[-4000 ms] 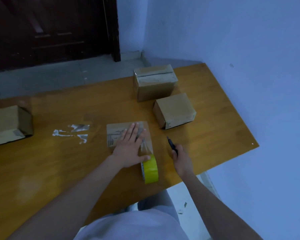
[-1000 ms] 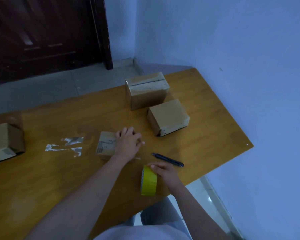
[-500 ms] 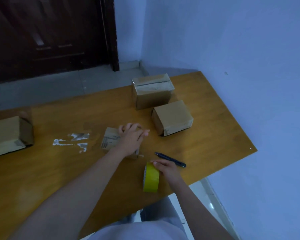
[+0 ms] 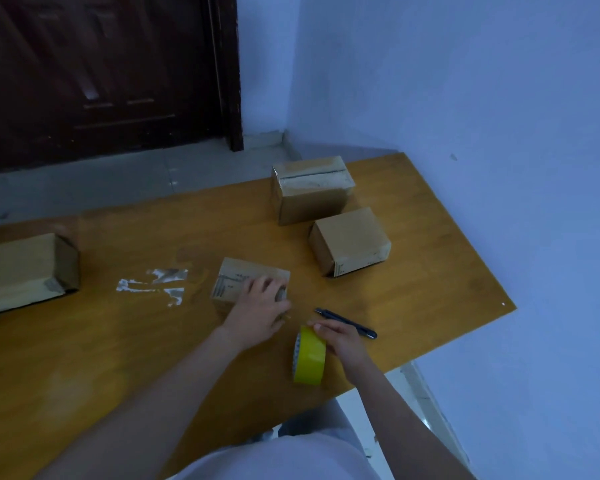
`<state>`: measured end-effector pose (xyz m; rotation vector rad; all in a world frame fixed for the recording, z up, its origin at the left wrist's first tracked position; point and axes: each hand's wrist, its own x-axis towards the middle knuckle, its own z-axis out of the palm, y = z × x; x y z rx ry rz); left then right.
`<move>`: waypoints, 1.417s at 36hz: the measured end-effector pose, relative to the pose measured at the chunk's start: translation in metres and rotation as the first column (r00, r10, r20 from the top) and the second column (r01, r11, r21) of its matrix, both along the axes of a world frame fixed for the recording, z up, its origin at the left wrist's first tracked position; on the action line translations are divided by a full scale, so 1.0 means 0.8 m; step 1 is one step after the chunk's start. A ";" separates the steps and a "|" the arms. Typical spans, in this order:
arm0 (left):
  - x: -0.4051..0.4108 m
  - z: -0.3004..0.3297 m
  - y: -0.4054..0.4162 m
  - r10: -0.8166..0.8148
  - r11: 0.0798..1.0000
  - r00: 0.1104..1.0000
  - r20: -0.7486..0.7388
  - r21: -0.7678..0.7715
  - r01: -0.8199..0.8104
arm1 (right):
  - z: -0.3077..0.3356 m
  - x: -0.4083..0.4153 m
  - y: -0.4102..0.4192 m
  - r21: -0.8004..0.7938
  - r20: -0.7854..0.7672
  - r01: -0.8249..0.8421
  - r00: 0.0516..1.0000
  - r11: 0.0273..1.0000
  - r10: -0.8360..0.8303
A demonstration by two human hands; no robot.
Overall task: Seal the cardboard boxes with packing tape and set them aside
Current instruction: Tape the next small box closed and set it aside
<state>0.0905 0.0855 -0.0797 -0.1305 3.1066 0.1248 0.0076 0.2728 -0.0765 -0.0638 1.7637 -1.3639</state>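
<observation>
A: What's crowding the middle of the table (image 4: 84, 358)?
B: The small box (image 4: 236, 280) is sitting there under the left hand (image 4: 258, 315), with the tape roll (image 4: 309, 356) standing on edge just beside it and the knife (image 4: 345, 322) lying behind the roll.
A: And farther back?
B: Two boxes (image 4: 349, 244) are blocking the far right corner, near the wall (image 4: 465, 98). Another box (image 4: 21, 268) is sitting at the left edge. Bare wood is lying open between that box and the tape scraps (image 4: 156, 284), and across the near left.

Left hand (image 4: 257, 315) palm down with fingers curled over a small box (image 4: 238, 284), right hand (image 4: 340, 339) gripping an upright tape roll (image 4: 309, 356), both forearms bare.
</observation>
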 end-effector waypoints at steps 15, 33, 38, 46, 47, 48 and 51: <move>-0.016 -0.024 0.033 0.274 0.960 0.952 -0.139 0.098 -0.262 | -0.011 0.004 0.002 0.047 0.012 0.062 0.998 0.997 -0.063; 0.056 -0.031 -0.014 0.108 0.978 0.920 -0.377 0.205 -0.031 | -0.017 -0.001 -0.005 0.078 -0.054 -0.009 0.998 0.997 0.013; 0.077 -0.008 -0.015 0.332 0.917 0.826 -0.455 0.360 -0.170 | -0.013 -0.001 -0.010 0.069 -0.042 0.009 0.999 0.998 -0.006; 0.023 0.025 0.009 0.577 0.745 0.756 0.309 0.180 -0.643 | -0.002 -0.005 -0.011 0.099 -0.049 -0.015 0.999 0.995 0.020; 0.020 0.024 0.007 0.566 0.761 0.763 0.313 0.158 -0.630 | 0.001 -0.006 -0.012 0.096 -0.051 -0.017 0.998 0.995 0.022; 0.019 0.025 0.003 0.541 0.785 0.774 0.328 0.134 -0.605 | 0.003 -0.008 -0.013 0.086 -0.056 -0.015 0.998 0.996 0.020; 0.022 0.026 -0.019 0.425 0.868 0.827 0.366 0.093 -0.487 | 0.015 -0.013 -0.017 0.046 -0.090 -0.013 0.996 0.999 0.017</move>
